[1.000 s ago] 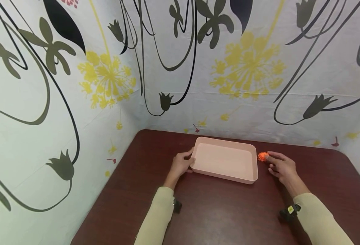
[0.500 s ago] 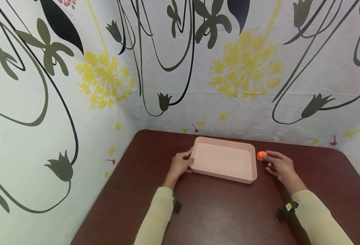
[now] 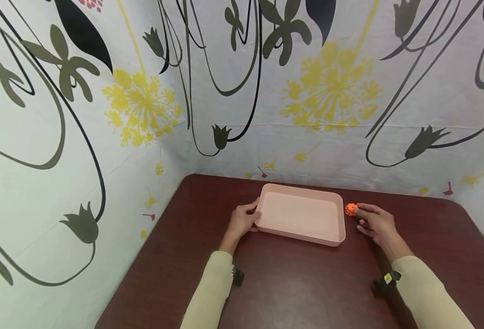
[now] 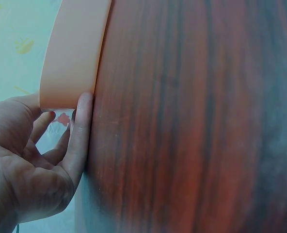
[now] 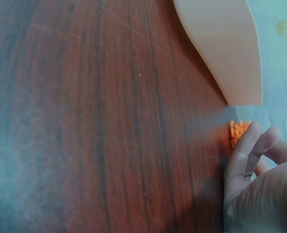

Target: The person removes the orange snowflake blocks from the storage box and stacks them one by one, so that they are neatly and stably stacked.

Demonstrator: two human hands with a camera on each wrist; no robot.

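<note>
A shallow, pale pink rectangular tray [image 3: 301, 214] lies toward the back of the dark red table. My left hand [image 3: 242, 221] holds its left end, with the thumb at the near left corner. In the left wrist view, the fingers [image 4: 80, 136] reach the end wall of the tray close over the tabletop. Just right of the tray, my right hand [image 3: 379, 225] pinches a small, bright orange knobby piece [image 3: 351, 209] between thumb and fingers. Short prongs show on the orange piece [image 5: 236, 132] in the right wrist view; the fingers cover its other side.
The dark red wood-grain table [image 3: 291, 283] has rounded back corners. Printed fabric [image 3: 242, 105] with flowers and stems rises behind its back edge and along the left side. A small black device [image 3: 386, 281] is on the right wrist.
</note>
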